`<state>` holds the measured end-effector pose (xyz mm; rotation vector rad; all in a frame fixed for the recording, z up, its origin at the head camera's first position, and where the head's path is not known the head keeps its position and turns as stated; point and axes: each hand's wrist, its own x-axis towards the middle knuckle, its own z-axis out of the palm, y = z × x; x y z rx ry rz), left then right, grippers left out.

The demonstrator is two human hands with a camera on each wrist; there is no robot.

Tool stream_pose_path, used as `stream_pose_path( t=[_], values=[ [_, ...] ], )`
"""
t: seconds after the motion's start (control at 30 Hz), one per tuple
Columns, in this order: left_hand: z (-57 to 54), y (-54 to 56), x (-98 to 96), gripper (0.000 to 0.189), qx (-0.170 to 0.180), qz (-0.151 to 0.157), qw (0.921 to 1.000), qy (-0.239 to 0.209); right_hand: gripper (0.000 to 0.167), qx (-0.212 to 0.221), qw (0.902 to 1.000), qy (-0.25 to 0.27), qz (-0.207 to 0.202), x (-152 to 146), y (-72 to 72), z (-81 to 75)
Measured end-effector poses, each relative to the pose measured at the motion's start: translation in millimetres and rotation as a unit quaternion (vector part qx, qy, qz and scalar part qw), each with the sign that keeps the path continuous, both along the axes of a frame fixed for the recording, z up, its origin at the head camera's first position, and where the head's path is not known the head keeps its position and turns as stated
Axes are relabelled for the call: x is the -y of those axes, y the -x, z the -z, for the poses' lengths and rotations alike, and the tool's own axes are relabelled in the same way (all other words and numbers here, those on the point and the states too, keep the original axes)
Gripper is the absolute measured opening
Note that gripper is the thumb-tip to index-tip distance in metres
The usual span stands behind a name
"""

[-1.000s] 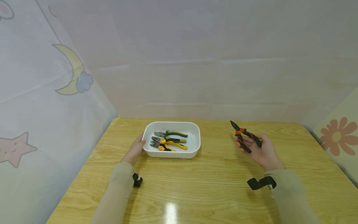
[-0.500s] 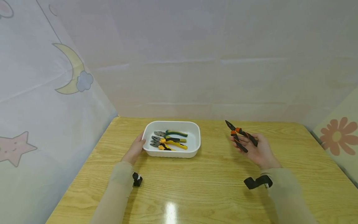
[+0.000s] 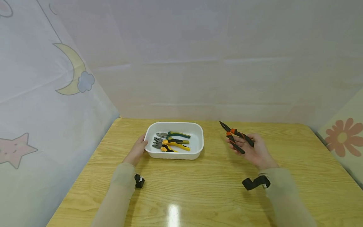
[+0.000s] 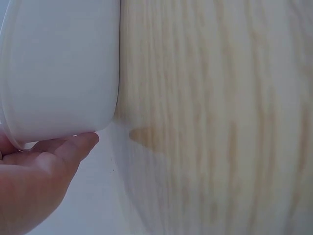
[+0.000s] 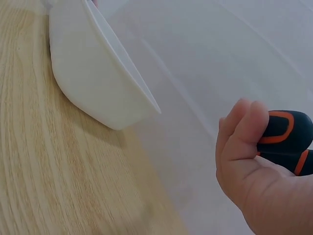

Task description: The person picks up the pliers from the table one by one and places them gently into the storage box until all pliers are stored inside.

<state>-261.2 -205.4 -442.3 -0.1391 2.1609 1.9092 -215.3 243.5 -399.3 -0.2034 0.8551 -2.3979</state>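
My left hand (image 3: pixel 136 151) grips the left end of a white plastic tray (image 3: pixel 175 156), thumb at the rim and fingertips (image 4: pixel 83 142) against the outer wall. Inside lie several pairs of pliers: one with green handles (image 3: pixel 179 135), one with black and olive handles (image 3: pixel 182 142), and one with yellow and black handles (image 3: pixel 182 147). To the right of the tray, my right hand (image 3: pixel 256 154) holds needle-nose pliers (image 3: pixel 232 134) with black and orange handles, palm up. Their handles are spread and the nose points up and left. In the right wrist view, fingers curl against one handle (image 5: pixel 288 132).
The tray stands on a wood-grain table (image 3: pixel 181 186) near its back edge. A pale cloth (image 3: pixel 181 63) hangs behind, and a printed cloth (image 3: pixel 42 119) rises along the left side. A black wrist mount (image 3: pixel 255 183) sticks out from the right sleeve.
My right hand has moved left with the needle-nose pliers, bringing them closer to the tray. The left hand and tray have stayed in place.
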Motion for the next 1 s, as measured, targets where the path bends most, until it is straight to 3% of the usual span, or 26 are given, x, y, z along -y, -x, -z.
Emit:
stream_pose_path(
  t=[0.27,0.53,1.0],
  values=[
    [1.5,0.6,0.4,0.051,0.001,-0.008,1.0,-0.002,0.059,-0.009,0.9972,-0.074,0.007,11.3,0.7,-6.5],
    [3.4,1.2,0.7,0.051,0.0,-0.003,1.0,0.006,0.062,-0.017,0.9972,-0.072,-0.01,17.5,3.3,-4.6],
    [3.1,1.7,-0.4,0.051,-0.004,-0.007,1.0,-0.004,0.056,-0.005,0.9956,-0.093,-0.007,29.4,5.0,-6.0]
  ],
)
